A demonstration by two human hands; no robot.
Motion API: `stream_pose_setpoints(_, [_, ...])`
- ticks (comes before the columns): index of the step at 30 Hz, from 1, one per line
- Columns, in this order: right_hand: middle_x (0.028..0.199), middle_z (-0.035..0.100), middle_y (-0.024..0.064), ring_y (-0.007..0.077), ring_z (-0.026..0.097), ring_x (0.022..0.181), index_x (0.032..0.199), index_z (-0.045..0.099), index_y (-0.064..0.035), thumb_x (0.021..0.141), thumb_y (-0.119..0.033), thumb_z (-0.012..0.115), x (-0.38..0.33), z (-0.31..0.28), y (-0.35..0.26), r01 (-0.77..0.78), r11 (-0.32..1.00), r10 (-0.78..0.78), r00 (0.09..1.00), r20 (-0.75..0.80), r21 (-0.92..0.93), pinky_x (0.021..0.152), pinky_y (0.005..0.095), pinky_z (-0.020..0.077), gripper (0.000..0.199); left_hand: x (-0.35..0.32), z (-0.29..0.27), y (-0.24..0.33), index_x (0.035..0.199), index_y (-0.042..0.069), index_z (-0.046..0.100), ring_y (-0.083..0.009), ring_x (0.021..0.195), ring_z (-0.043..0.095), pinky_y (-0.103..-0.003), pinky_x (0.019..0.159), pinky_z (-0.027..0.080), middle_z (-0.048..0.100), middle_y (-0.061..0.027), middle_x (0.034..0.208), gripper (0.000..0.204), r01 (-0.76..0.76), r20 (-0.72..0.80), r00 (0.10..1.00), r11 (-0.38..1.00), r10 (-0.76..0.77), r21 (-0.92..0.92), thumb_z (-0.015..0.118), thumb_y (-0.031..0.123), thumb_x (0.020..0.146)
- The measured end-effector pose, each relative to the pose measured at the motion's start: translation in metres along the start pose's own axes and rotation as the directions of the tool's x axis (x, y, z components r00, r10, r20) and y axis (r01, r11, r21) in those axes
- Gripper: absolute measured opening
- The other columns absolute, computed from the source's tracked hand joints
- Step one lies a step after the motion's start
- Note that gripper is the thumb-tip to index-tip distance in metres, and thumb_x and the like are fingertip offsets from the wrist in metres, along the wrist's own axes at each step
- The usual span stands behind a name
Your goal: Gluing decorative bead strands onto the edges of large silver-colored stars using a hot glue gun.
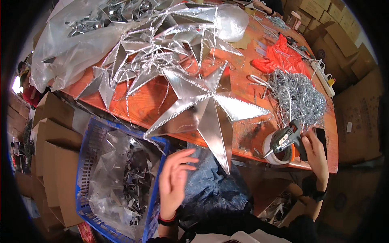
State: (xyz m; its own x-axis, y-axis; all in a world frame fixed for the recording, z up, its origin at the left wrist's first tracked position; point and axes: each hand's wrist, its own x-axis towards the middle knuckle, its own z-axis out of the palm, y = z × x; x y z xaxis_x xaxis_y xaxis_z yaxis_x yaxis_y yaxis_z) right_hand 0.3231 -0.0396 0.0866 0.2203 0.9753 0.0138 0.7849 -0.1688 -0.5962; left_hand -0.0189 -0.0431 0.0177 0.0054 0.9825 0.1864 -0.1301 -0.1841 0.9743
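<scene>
My left hand point(173, 178) is open below the table's front edge, its fingers apart and nothing in them. Close by, a large silver five-pointed star point(204, 107) with beaded trim along its ridges lies on the table, one point jutting past the edge. At the right, my right hand point(315, 152) is beside the handle of a dark glue gun point(282, 141), fingers not wrapped round it. The gun's nozzle points down and left, over a round white container or roll point(272, 142). Whether my fingertips touch the handle is unclear.
More silver stars point(156, 52) and loose trim pile up on the orange table point(243, 139). A silver tinsel heap point(300, 97) and a red plastic bag point(279, 56) lie at the right. A blue crate point(83, 182) stands lower left; cardboard boxes point(60, 174) flank the table.
</scene>
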Motion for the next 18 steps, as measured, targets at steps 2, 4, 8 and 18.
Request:
stream_pose_setpoints(2, [0.077,0.054,0.013,0.011,0.046,0.068,0.098,0.051,0.0078,0.09,-0.013,0.053,-0.003,0.003,0.019,0.188,0.98,-0.185,0.982,0.045,-0.071,0.061,0.0243,0.0403,0.022,0.0,0.014,-0.007,0.128,-0.003,0.038,-0.0216,0.099,0.057,-0.031,0.079,0.047,0.052,-0.016,0.117,0.041,0.102,0.181,0.98,0.991,-0.085,-0.084,0.048,0.013,0.091])
stream_pose_setpoints(4, [0.076,0.053,0.0128,0.0112,0.046,0.066,0.098,0.051,0.0084,0.089,-0.016,0.056,-0.001,0.001,0.017,0.19,0.979,-0.183,0.979,0.087,-0.076,0.058,0.0244,0.0397,0.027,-0.004,0.026,-0.014,0.129,-0.004,0.036,-0.0197,0.096,0.057,-0.031,0.081,0.046,0.052,-0.0143,0.118,0.042,0.192,0.262,0.956,0.959,-0.135,-0.206,0.047,0.013,0.092])
stream_pose_setpoints(8, [0.089,0.059,0.0112,0.018,0.055,0.073,0.107,0.051,0.0045,0.082,-0.012,0.062,0.001,-0.005,0.006,0.082,0.988,-0.098,0.988,0.121,0.131,0.066,0.0284,0.0444,0.032,0.002,0.033,-0.011,0.121,-0.005,0.044,-0.0143,0.088,0.055,-0.029,0.08,0.045,0.058,-0.0117,0.104,0.033,0.331,0.47,0.863,0.912,-0.188,-0.244,0.043,0.015,0.095])
stream_pose_setpoints(18, [0.086,0.056,0.0081,0.0101,0.05,0.062,0.108,0.047,0.0038,0.084,0.001,0.052,-0.006,0.009,-0.057,0.23,0.89,-0.157,0.965,-0.208,0.394,0.054,0.0226,0.0413,0.024,0.016,0.02,-0.022,0.098,-0.004,0.054,-0.0129,0.075,0.057,-0.027,0.071,0.045,0.061,-0.0096,0.084,0.021,0.175,0.33,0.932,0.983,-0.15,-0.047,0.043,0.015,0.095])
